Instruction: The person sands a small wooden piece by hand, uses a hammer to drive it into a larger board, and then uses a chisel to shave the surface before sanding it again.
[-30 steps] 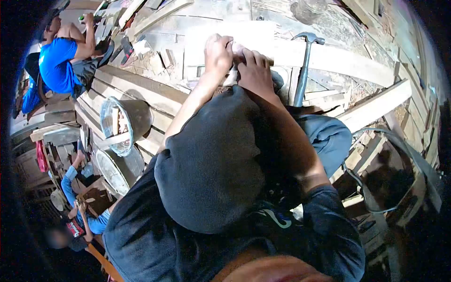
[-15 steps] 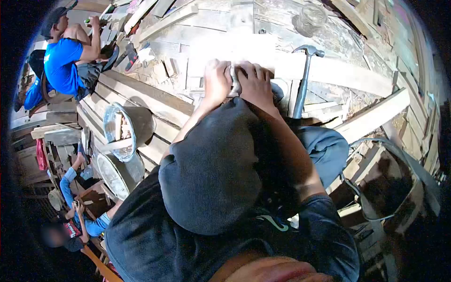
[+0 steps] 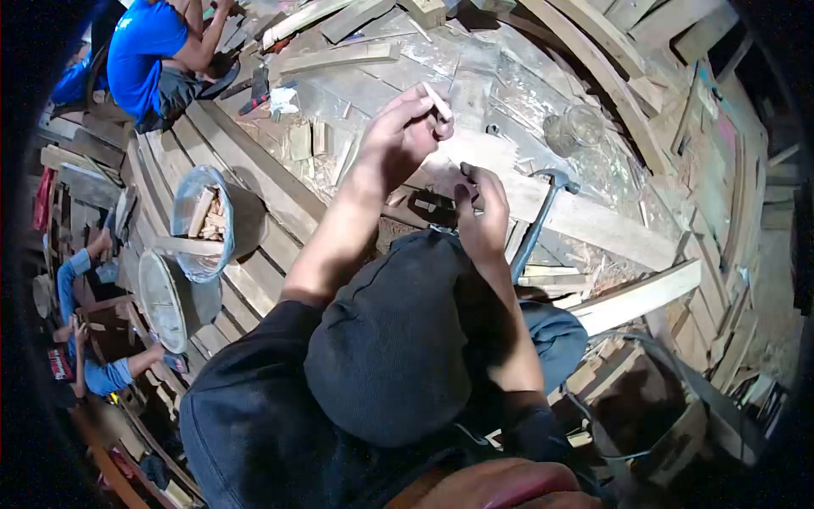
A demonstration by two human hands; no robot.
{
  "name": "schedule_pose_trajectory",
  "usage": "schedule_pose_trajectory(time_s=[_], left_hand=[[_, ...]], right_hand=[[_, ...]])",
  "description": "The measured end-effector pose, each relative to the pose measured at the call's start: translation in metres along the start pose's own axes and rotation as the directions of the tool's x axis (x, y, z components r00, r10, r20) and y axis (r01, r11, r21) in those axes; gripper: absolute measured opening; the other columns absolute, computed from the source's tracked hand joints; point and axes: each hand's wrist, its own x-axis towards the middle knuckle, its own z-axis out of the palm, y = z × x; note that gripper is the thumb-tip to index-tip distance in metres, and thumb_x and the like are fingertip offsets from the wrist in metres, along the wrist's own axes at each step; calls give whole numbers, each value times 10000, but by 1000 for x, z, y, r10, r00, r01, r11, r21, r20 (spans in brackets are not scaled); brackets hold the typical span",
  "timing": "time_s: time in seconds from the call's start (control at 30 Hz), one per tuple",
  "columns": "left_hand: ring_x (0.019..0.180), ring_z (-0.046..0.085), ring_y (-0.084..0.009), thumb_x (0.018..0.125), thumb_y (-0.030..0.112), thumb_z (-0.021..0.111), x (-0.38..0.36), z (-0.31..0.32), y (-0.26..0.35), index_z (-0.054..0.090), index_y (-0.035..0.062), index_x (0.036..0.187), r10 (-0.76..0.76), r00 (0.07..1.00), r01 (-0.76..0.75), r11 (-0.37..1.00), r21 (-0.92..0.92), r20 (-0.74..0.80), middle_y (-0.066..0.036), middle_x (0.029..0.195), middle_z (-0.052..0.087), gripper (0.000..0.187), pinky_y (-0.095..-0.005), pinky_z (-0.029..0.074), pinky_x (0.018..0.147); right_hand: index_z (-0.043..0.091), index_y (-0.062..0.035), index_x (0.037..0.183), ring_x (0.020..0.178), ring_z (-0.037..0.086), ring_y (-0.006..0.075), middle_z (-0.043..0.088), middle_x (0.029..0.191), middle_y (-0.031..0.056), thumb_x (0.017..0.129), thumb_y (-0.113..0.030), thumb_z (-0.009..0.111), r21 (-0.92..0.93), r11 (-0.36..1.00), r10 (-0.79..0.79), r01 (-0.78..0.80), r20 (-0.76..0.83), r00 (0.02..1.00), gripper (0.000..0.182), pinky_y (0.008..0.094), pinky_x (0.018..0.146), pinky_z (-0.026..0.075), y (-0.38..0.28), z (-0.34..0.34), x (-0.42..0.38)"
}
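Note:
My left hand (image 3: 407, 127) is raised over the work area, its fingers closed on a small pale wooden stick (image 3: 437, 101). To its right, lower down, is my right hand (image 3: 485, 208), its fingers apart and nothing visible between them. A dark object (image 3: 431, 206) lies partly hidden between my forearms; I cannot make out what it is. Close to the right hand, a claw hammer (image 3: 540, 216) with a blue-grey handle rests across a long pale board (image 3: 602, 223).
A bucket (image 3: 244, 222) holding wood pieces and a second bucket (image 3: 199, 299) stand at left on slats. A clear jar (image 3: 579, 129) is at upper right. One person in blue (image 3: 146, 53) sits upper left, another (image 3: 100, 373) lower left. Planks lie around.
My hands, together before, are now apart. The left is lifted with the small stick in its fingers, and the right has moved lower and opened. The view has shifted.

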Motion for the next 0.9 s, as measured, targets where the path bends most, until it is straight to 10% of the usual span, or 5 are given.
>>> schedule_pose_trajectory(time_s=[0.17, 0.4, 0.9], left_hand=[[749, 638, -122, 924, 62, 622, -15, 17, 5, 627, -26, 1107, -78, 996, 84, 961, 262, -33, -101, 916, 686, 203, -227, 522, 678], [832, 648, -141, 915, 78, 679, -30, 32, 13, 653, -52, 1072, 75, 996, -91, 784, 614, 52, -90, 953, 683, 206, -270, 506, 766], [749, 615, -107, 941, 96, 685, -29, -22, -2, 708, -20, 969, 103, 989, -20, 798, 603, -104, -45, 825, 685, 122, -248, 483, 690]], right_hand=[[567, 55, 1261, 911, 611, 114, 641, 1032, 87, 1000, -174, 656, 663, 733, 228, -151, -31, 973, 358, 247, 822, 495, -82, -15, 21], [665, 28, 1102, 817, 594, 63, 679, 945, 41, 966, -62, 674, 428, 901, 176, -78, -195, 965, 163, 211, 727, 478, -97, -22, 37], [685, 7, 1061, 880, 616, 111, 681, 960, 53, 919, -38, 679, 179, 974, 175, -142, -189, 966, 149, 250, 807, 486, -47, -54, 40]])
